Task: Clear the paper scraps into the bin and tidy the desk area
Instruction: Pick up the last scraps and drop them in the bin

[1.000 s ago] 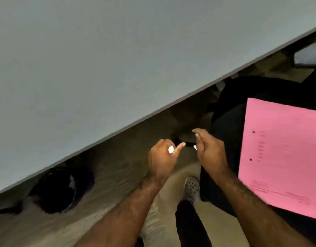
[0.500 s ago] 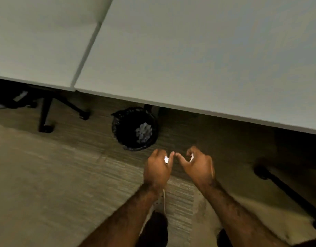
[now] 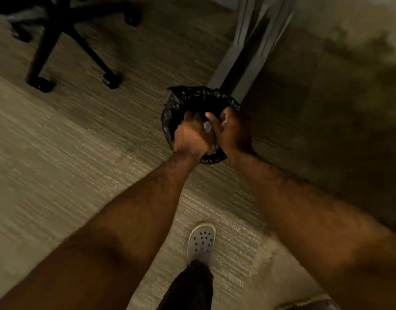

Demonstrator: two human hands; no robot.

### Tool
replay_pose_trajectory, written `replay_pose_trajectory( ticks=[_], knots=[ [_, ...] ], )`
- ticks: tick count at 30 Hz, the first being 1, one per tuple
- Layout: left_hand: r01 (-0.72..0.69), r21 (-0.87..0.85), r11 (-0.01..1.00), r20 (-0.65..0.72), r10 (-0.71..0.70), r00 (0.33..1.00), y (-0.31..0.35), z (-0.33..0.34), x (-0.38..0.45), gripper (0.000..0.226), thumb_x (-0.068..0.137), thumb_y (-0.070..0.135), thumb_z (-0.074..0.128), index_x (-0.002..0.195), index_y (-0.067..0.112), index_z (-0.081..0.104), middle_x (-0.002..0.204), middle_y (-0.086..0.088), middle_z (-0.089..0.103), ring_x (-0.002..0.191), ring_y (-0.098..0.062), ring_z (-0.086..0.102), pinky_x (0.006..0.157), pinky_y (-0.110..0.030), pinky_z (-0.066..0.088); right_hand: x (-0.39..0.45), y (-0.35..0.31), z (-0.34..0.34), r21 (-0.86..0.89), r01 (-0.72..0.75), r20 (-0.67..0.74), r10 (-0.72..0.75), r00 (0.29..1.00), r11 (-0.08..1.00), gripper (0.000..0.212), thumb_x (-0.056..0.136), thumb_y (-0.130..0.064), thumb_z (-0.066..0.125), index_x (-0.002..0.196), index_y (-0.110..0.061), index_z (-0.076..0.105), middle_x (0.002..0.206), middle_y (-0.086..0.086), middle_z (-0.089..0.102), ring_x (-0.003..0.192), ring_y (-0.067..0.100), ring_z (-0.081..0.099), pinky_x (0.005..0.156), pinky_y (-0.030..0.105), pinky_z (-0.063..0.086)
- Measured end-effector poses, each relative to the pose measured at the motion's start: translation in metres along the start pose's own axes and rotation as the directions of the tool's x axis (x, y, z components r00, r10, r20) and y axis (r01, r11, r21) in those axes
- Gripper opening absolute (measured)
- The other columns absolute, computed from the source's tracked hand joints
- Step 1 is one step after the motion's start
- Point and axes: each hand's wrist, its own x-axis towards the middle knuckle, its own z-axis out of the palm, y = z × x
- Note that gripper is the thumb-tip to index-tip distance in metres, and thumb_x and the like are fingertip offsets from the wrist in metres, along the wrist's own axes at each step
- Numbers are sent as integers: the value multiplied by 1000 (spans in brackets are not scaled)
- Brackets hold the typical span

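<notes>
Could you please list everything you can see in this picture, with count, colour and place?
bin: one, black liner, on the floor at centre, beside the desk leg
paper: pale bits, count unclear, showing between the two hands over the bin
desk leg: one, grey, upper centre, just behind the bin
chair base: one, black, castors on the floor, upper left
floor: beige-grey carpet, all around
shoe: one, white with holes, lower centre, dark trouser leg above it
left hand: one, over the bin's mouth, fingers curled
right hand: one, over the bin's right side, close beside the left
</notes>
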Motion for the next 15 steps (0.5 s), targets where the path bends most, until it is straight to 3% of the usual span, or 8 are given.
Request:
replay_pose_trajectory(
  ticks=[3, 5, 7, 12, 15],
  knots=[
    [29, 215, 976, 190, -71, 979, -13, 21, 20, 68, 87, 51, 50, 139, 9, 37, 143, -14, 39, 128, -34, 42, 97, -47, 44, 16, 15, 29, -24, 49, -14, -50, 999, 998, 54, 93, -57, 38, 112, -12, 60, 107, 12, 64, 101, 30, 59, 83, 35, 41],
    [-1, 331, 944, 322, -111, 940, -26, 31, 23, 86, 85, 60, 46, 151, 14, 14, 159, -9, 15, 143, -32, 19, 112, -49, 28, 21, 24, 46, -42, 23, 104, -19, 994, 999, 60, 94, -53, 31, 135, -14, 52, 134, 17, 55, 124, 33, 49, 102, 38, 37],
    [-41, 354, 934, 402, -112, 909, -39, 38, 16, 88, 88, 61, 38, 154, 18, 0, 163, -5, -5, 149, -28, 1, 119, -48, 13, 19, 32, 55, -77, 21, 239, -2, 971, 997, 69, 91, -57, 21, 145, -20, 41, 146, 17, 44, 135, 34, 39, 110, 45, 32],
    [-82, 319, 944, 330, -30, 943, -44, 32, -10, 68, 97, 47, 20, 154, 14, 4, 163, -7, -3, 149, -26, 0, 120, -46, 7, 2, 39, 40, -210, 89, 334, -14, 942, 974, 63, 97, -56, 19, 148, -23, 35, 153, 15, 35, 142, 32, 29, 115, 44, 25],
    [-69, 316, 946, 355, -51, 933, -29, 18, -23, 67, 98, 46, 19, 153, 11, 5, 163, -9, -1, 149, -26, 2, 120, -46, 8, -11, 31, 20, -193, 82, 374, -4, 928, 978, 74, 90, -63, 11, 148, -23, 35, 154, 9, 35, 143, 27, 29, 115, 45, 26]
  ],
)
